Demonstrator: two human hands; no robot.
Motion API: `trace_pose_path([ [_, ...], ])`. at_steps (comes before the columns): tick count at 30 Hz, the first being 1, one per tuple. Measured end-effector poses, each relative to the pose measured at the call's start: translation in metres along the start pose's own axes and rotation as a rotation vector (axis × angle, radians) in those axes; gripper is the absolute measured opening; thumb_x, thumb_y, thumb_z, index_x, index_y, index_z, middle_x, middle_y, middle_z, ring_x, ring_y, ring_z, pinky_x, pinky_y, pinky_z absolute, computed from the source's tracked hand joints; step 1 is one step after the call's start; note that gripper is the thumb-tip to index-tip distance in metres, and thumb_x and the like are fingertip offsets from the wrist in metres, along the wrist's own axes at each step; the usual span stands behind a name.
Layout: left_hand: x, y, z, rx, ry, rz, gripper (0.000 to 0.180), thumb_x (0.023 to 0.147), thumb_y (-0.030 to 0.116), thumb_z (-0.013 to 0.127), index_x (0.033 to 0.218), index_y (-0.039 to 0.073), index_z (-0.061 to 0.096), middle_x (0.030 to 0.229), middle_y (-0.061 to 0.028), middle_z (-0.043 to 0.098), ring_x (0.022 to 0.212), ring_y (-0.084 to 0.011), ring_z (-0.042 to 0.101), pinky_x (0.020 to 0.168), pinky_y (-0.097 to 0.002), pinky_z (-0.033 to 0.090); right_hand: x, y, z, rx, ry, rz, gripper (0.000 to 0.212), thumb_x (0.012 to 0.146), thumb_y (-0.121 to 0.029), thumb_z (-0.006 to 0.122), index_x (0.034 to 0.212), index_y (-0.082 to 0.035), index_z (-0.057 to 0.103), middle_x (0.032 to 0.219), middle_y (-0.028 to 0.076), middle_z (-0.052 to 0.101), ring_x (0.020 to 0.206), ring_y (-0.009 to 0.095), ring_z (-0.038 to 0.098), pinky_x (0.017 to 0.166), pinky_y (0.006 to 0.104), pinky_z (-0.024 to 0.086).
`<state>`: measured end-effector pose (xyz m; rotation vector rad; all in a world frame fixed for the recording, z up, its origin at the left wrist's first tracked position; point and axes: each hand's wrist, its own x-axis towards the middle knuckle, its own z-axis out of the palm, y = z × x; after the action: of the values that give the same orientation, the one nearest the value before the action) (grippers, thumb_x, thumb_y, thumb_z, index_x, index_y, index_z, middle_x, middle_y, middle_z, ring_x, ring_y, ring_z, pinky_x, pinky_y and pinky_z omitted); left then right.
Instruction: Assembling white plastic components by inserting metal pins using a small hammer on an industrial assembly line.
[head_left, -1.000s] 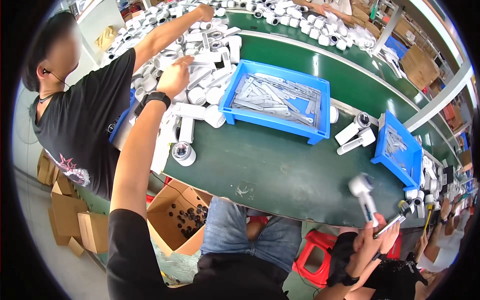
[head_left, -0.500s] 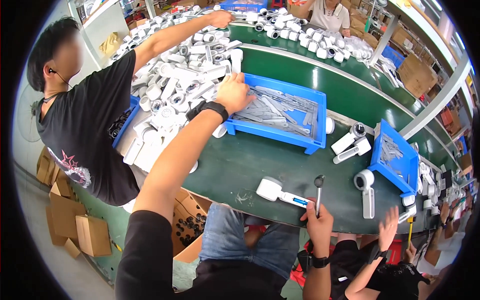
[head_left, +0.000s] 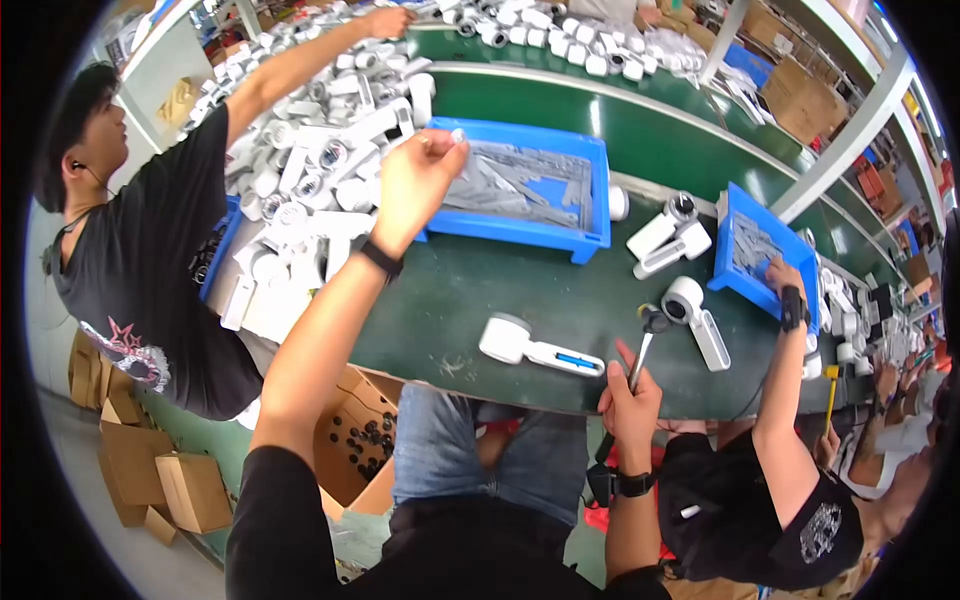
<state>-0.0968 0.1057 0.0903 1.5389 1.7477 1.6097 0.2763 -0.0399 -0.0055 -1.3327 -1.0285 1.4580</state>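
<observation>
My left hand (head_left: 420, 180) is raised over the left corner of a blue tray (head_left: 520, 232) of grey plastic strips (head_left: 515, 190). Its fingertips are pinched, with a small pale bit showing that I cannot make out. In my right hand (head_left: 630, 400), at the table's front edge, is a small hammer (head_left: 644, 352) with a metal shaft and dark head, pointing up. Left of that hand lies a white handheld fan (head_left: 505, 338), its handle toward the hand. A blue cylinder (head_left: 578, 361) shows in the handle's slot.
White fans are heaped (head_left: 330, 160) at the left beside a co-worker (head_left: 150, 250) reaching across. Three more fans lie right of my tray, one near the hammer head (head_left: 697, 320). A second co-worker's hand (head_left: 785, 275) is in another blue tray (head_left: 728, 270). Below stands a cardboard box (head_left: 335, 470).
My left hand has lifted from the tray's edge with fingers pinched. My right hand has shifted away from the fan's handle. The right co-worker's hand has moved into the second tray.
</observation>
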Motion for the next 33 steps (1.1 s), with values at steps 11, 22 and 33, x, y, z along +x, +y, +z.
trace_pose_path([
  [11, -0.217, 0.046, 0.040, -0.017, -0.295, 0.326, 0.039, 0.088, 0.011, 0.086, 0.122, 0.004, 0.068, 0.121, -0.0124, 0.074, 0.116, -0.0313, 0.072, 0.097, -0.0421, 0.059, -0.031, -0.009, 0.034, 0.071, 0.046, -0.177, 0.024, 0.103, -0.015, 0.074, 0.121, 0.001, 0.074, 0.082, 0.000, 0.072, 0.056, 0.001, 0.049, 0.049, 0.0199, 0.033],
  [22, -0.194, -0.007, 0.038, 0.254, -0.421, 0.497, 0.070, 0.079, 0.024, 0.088, 0.142, 0.012, 0.060, 0.135, -0.0097, 0.068, 0.133, -0.0321, 0.060, 0.115, -0.0537, 0.048, 0.005, -0.025, 0.029, -0.480, -0.169, -0.152, 0.022, 0.101, -0.011, 0.074, 0.121, -0.007, 0.081, 0.071, -0.005, 0.065, 0.061, 0.000, 0.043, 0.054, 0.0224, 0.030],
  [33, -0.182, -0.019, 0.046, 0.343, -0.445, 0.821, 0.022, 0.090, 0.024, 0.079, 0.109, 0.013, 0.078, 0.108, 0.0014, 0.075, 0.121, -0.0192, 0.065, 0.120, -0.0519, 0.044, 0.024, -0.059, 0.033, -0.680, -0.243, -0.019, 0.029, 0.099, -0.016, 0.075, 0.125, -0.006, 0.078, 0.063, -0.004, 0.063, 0.051, 0.002, 0.047, 0.047, 0.0253, 0.031],
])
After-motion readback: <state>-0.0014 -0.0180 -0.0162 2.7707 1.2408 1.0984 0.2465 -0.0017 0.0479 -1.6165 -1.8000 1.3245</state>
